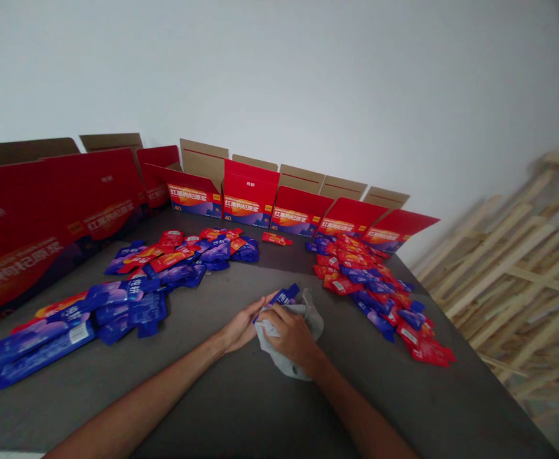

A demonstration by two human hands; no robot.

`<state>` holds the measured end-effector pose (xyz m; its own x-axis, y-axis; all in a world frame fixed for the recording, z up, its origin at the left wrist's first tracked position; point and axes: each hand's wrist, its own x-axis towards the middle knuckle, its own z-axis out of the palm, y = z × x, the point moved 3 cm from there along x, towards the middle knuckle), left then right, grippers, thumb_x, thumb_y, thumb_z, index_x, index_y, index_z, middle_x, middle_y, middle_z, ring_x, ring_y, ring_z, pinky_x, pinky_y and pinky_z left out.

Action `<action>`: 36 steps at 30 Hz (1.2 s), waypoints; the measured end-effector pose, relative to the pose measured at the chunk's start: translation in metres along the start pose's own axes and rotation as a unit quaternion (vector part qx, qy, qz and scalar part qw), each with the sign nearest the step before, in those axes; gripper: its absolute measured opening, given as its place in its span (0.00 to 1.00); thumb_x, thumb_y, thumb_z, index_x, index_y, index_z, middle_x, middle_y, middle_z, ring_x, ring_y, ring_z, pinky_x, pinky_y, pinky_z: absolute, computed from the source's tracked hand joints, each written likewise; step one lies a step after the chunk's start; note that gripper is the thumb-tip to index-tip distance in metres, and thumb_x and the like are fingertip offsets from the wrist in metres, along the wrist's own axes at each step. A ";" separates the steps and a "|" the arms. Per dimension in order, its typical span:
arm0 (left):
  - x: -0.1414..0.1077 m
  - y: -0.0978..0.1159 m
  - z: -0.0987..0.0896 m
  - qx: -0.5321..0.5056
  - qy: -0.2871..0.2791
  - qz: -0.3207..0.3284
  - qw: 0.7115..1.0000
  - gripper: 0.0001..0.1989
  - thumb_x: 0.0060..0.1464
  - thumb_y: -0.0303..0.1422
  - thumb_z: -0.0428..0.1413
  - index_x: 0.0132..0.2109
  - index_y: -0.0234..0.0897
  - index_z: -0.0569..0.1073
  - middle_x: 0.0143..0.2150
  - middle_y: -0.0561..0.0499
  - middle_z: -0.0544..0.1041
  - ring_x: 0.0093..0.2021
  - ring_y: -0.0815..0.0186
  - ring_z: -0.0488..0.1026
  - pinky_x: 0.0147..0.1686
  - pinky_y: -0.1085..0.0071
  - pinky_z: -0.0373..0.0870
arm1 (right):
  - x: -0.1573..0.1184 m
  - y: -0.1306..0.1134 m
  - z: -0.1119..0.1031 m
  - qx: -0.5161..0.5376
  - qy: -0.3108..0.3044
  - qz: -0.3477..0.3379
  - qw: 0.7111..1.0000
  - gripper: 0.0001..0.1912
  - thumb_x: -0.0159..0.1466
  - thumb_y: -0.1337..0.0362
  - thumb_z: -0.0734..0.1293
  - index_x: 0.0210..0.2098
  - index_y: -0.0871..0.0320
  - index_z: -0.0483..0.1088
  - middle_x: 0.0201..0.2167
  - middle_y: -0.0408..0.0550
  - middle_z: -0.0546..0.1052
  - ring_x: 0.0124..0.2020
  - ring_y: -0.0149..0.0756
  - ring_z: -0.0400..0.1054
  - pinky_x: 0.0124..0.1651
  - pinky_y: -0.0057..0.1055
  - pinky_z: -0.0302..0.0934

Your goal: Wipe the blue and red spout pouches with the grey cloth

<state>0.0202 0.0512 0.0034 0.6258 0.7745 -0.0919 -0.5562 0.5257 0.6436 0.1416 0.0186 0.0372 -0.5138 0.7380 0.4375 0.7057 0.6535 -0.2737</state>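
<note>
My left hand (239,326) and my right hand (291,335) meet at the middle of the grey table. A grey cloth (283,364) is bunched under my right hand's fingers. A blue sachet (283,296) sticks out from between my hands, its lower part wrapped in the cloth, and my left hand seems to pinch it. Loose blue and red sachets lie in heaps: one to the left (130,312), one ahead (186,256), one to the right (375,287). A lone red sachet (276,238) lies apart from them.
Red and kraft-brown printed cartons (248,197) stand opened along the wall at the table's far edge, with larger red carton panels (54,220) along the left side. Wooden slats (499,274) lean beyond the table's right edge. A white wall (260,76) rises behind.
</note>
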 end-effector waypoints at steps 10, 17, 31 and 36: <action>-0.003 0.003 0.015 0.044 -0.034 0.022 0.998 0.21 0.63 0.34 0.52 0.61 0.36 0.71 0.62 0.42 0.71 0.64 0.58 0.65 0.64 0.65 0.54 | 0.002 0.048 -0.030 -0.018 0.143 0.125 0.982 0.08 0.66 0.68 0.62 0.44 0.57 0.70 0.40 0.48 0.74 0.41 0.36 0.72 0.45 0.29 0.64; -0.001 0.000 0.002 0.017 0.009 0.039 0.999 0.24 0.61 0.30 0.55 0.64 0.36 0.67 0.59 0.42 0.75 0.58 0.59 0.71 0.60 0.67 0.59 | 0.001 0.026 -0.010 0.026 0.054 0.059 0.996 0.10 0.64 0.69 0.63 0.44 0.54 0.70 0.41 0.46 0.74 0.42 0.36 0.72 0.44 0.30 0.66; -0.001 0.005 0.001 0.017 0.041 0.033 0.998 0.24 0.62 0.30 0.53 0.64 0.36 0.66 0.56 0.41 0.76 0.53 0.61 0.74 0.57 0.67 0.64 | 0.003 0.027 -0.015 -0.009 0.050 0.065 0.997 0.10 0.64 0.70 0.64 0.45 0.54 0.70 0.42 0.46 0.75 0.41 0.35 0.72 0.42 0.28 0.65; 0.000 0.004 0.001 0.024 0.043 0.041 0.998 0.24 0.61 0.30 0.54 0.64 0.36 0.67 0.57 0.41 0.76 0.53 0.61 0.74 0.56 0.68 0.63 | 0.004 0.040 -0.021 -0.003 0.052 0.084 0.995 0.11 0.63 0.71 0.64 0.44 0.54 0.70 0.42 0.46 0.75 0.42 0.35 0.73 0.42 0.27 0.65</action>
<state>0.0183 0.0529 0.0066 0.5292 0.8426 -0.1002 -0.5761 0.4435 0.6866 0.1781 0.0443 0.0463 -0.3351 0.8153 0.4723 0.7808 0.5208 -0.3451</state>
